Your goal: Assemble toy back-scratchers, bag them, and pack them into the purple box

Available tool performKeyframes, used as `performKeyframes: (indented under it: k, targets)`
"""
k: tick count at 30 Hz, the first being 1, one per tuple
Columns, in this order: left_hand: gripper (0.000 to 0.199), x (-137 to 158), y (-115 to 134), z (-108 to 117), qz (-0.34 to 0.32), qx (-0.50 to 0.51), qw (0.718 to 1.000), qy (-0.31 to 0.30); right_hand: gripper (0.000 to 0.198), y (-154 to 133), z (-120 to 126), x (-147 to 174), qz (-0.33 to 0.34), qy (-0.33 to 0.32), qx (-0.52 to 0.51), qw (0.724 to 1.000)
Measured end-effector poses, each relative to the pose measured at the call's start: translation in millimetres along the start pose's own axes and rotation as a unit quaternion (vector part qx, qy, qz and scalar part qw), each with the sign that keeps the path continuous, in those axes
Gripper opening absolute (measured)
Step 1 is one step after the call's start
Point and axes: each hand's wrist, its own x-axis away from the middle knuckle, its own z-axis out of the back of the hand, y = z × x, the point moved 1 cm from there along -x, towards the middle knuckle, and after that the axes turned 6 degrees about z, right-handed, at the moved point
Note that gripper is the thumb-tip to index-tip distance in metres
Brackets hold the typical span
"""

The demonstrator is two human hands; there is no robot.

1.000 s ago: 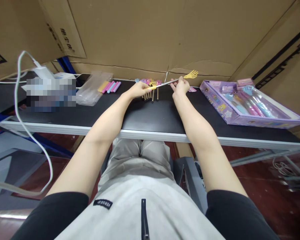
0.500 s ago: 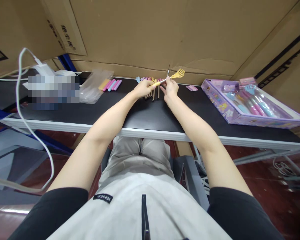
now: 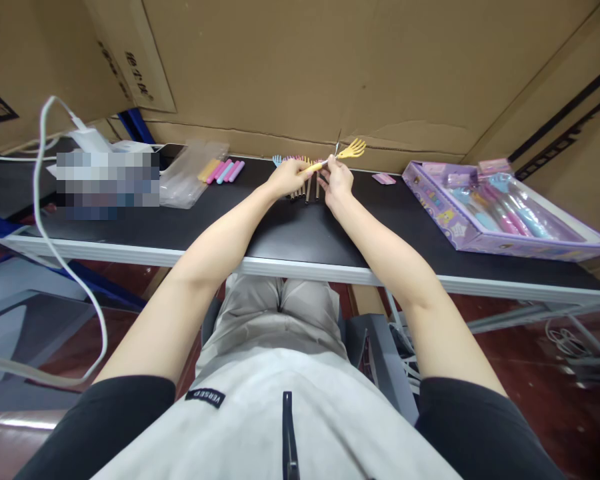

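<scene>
A yellow back scratcher (image 3: pixel 353 149) with a claw-shaped head is held between both hands above the black table. My left hand (image 3: pixel 289 177) is closed around its yellow handle. My right hand (image 3: pixel 338 177) pinches the shaft just below the claw, its other fingers partly curled. Under and between the hands lies a row of more back scratchers (image 3: pixel 307 192), with coloured claws toward the back and thin shafts toward me. My hands hide part of that row. A small pink card (image 3: pixel 384 179) lies to the right of my right hand.
Several coloured handles (image 3: pixel 223 171) lie beside a clear plastic bag (image 3: pixel 187 177) at left. A purple display box (image 3: pixel 445 220) with packaged back scratchers stands at right. A white cable (image 3: pixel 41 173) loops over the left table edge. Cardboard (image 3: pixel 280 73) walls the back.
My right hand and the claw end have shifted slightly left, closer to my left hand. Less of the shaft shows between the hands. My left hand stays nearly in place.
</scene>
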Motion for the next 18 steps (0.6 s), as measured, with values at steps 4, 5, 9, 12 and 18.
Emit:
performKeyframes:
  k: [4,5,9,12,18]
  targets:
    - [0.025,-2,-6,3,0.008,0.004,1.000,-0.014,0.035,-1,1,3,-0.015,-0.004,0.004,1.000]
    - [0.027,-2,-7,3,0.009,0.002,1.000,-0.017,0.035,-2,1,4,-0.017,-0.012,0.004,1.000]
    - [0.030,-2,-4,4,-0.001,-0.036,0.999,-0.007,0.036,-6,-1,7,-0.029,-0.059,0.018,0.998]
    - [0.020,-1,-3,4,-0.009,-0.066,0.998,-0.002,0.032,-8,-4,10,-0.045,-0.087,0.022,0.995]
    - [0.015,2,-13,7,0.024,-0.109,0.994,-0.001,0.011,-15,-5,15,-0.095,-0.116,0.014,0.989]
